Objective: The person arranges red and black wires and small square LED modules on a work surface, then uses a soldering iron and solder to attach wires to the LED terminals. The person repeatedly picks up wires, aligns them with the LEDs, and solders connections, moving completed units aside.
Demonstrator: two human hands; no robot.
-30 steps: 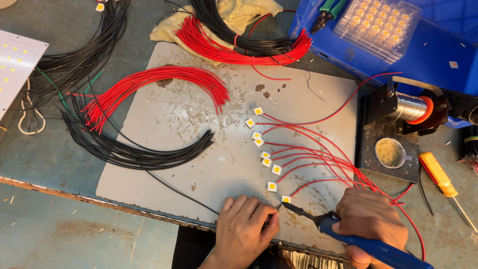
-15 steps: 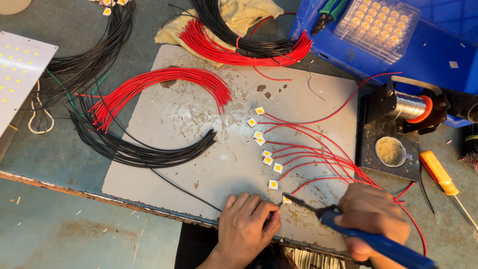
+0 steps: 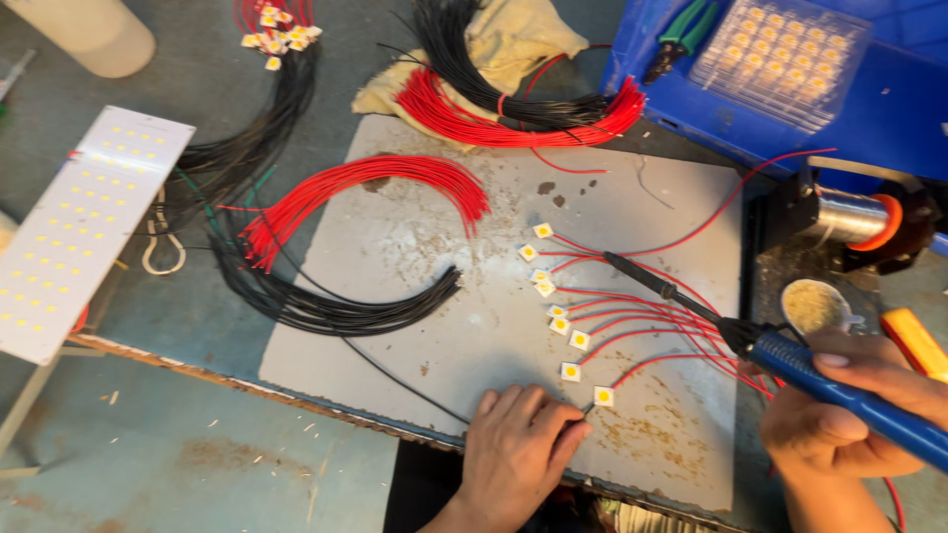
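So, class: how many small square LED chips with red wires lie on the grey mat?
9, in a curved column right of centre, top to bottom beside the left hand. None seem hidden.

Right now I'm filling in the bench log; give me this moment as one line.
left hand: pinching black wire beside small square chip | right hand: holding blue soldering iron, tip raised over red wires | grey mat

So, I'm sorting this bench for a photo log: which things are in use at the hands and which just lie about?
In use:
- soldering iron in the right hand
- small square LED chip by the left hand
- grey work plate

Lying about:
- red wire bundle
- white LED panel
- green pliers
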